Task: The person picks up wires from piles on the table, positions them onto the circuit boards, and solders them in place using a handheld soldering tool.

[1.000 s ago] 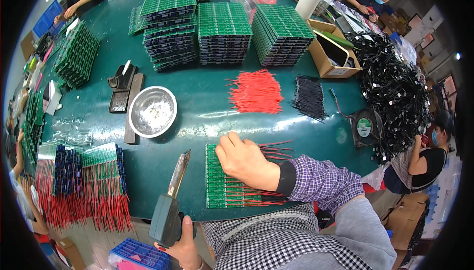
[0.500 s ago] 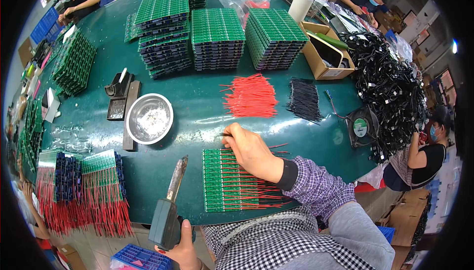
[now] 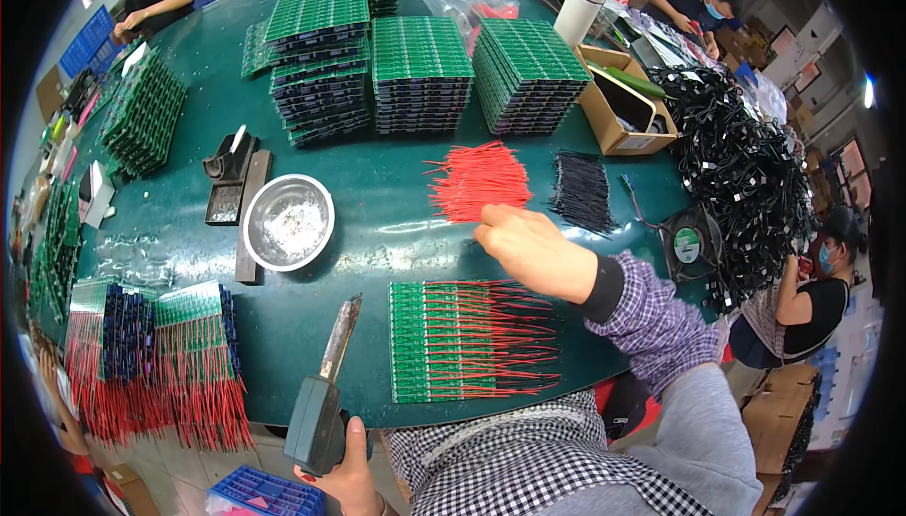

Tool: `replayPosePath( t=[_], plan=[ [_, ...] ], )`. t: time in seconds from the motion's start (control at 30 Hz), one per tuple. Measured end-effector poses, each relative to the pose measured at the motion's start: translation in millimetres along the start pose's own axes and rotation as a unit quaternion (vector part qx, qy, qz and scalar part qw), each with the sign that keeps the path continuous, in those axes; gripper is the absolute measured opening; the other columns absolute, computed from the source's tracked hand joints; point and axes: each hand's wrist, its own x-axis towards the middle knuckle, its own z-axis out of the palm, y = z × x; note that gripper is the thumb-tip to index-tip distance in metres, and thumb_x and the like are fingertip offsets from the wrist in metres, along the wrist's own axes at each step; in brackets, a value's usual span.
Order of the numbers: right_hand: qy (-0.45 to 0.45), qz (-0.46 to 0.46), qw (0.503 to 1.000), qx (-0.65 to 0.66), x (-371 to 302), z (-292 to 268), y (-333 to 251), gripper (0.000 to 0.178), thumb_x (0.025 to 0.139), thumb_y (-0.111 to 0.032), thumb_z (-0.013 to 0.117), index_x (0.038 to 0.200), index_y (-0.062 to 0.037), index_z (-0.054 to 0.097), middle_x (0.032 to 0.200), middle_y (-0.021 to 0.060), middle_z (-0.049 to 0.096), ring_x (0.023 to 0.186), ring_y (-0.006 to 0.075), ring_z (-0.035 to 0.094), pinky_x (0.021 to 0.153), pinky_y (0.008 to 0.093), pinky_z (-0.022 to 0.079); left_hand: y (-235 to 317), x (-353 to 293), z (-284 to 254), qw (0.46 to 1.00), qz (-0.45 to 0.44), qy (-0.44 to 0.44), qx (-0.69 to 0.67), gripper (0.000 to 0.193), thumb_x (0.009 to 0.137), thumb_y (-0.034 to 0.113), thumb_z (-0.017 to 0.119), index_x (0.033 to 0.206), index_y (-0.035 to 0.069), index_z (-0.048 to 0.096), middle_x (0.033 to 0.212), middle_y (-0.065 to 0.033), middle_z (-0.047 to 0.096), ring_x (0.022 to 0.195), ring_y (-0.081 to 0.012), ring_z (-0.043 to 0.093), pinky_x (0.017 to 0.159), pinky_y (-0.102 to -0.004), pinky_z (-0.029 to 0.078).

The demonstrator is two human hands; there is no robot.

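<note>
My left hand [image 3: 351, 474] is closed around the handle of a grey-green soldering gun [image 3: 316, 422], its dark tip pointing up and away over the table. My right hand [image 3: 536, 247] is above the table, at the near edge of a pile of short red wires [image 3: 481, 181]. Its fingers are curled together; what they hold, if anything, is hidden. Below that hand a green circuit board panel [image 3: 411, 346] lies flat near the table's front edge, with a row of red wires stretching off to its right. A pile of black wires [image 3: 580, 191] lies right of the red ones.
A metal bowl [image 3: 321, 244] stands left of centre, beside a soldering iron stand [image 3: 226, 172]. Stacked green panels [image 3: 423, 49] line the back. Wired panels [image 3: 193, 323] overhang the front left. A fan [image 3: 689, 242], cable heap [image 3: 746, 176] and cardboard box [image 3: 628, 141] occupy the right.
My right hand has moved up and right, from over the board panel to the red wire pile, uncovering the panel. The left hand and soldering gun have hardly moved.
</note>
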Motion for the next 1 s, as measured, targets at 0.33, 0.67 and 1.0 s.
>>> replayPosePath(
  t=[0.33, 0.67, 1.0],
  plan=[
    [-0.163, -0.052, 0.940, -0.296, 22.1, 18.7, -30.4, 0.008, 0.068, -0.016, 0.071, 0.067, -0.0081, 0.071, 0.077, 0.0068, 0.065, 0.073, 0.0214, 0.062, 0.062, 0.0341, 0.048, -6.7, -10.2, -7.6, 1.000, 0.014, 0.006, -0.011, 0.039, 0.078, -0.002, 0.080, 0.114, -0.007, 0.066, 0.097, -0.0123, 0.069, 0.074, -0.0150, 0.061, 0.067, -0.0277, 0.048],
    [-0.105, -0.038, 0.955, -0.276, 13.5, 22.4, -29.4, 0.013, 0.069, -0.016, 0.069, 0.076, -0.0046, 0.070, 0.079, 0.0077, 0.061, 0.077, 0.0228, 0.061, 0.062, 0.0324, 0.048, 12.0, -11.4, 4.5, 0.970, -0.087, 0.003, -0.226, 0.064, 0.076, -0.005, 0.069, 0.136, -0.004, 0.048, 0.110, -0.0220, 0.065, 0.064, -0.0172, 0.057, 0.047, -0.0249, 0.046],
    [0.143, -0.013, 0.979, 0.143, -5.2, 31.6, -66.4, 0.029, 0.072, 0.003, 0.066, 0.101, 0.0006, 0.070, 0.092, 0.0091, 0.062, 0.084, 0.0263, 0.064, 0.069, 0.0370, 0.053, 13.9, -5.6, 9.7, 0.972, -0.112, -0.036, -0.202, 0.061, 0.073, -0.002, 0.072, 0.132, -0.004, 0.053, 0.108, -0.0205, 0.066, 0.064, -0.0163, 0.058, 0.048, -0.0242, 0.046]
  ],
)
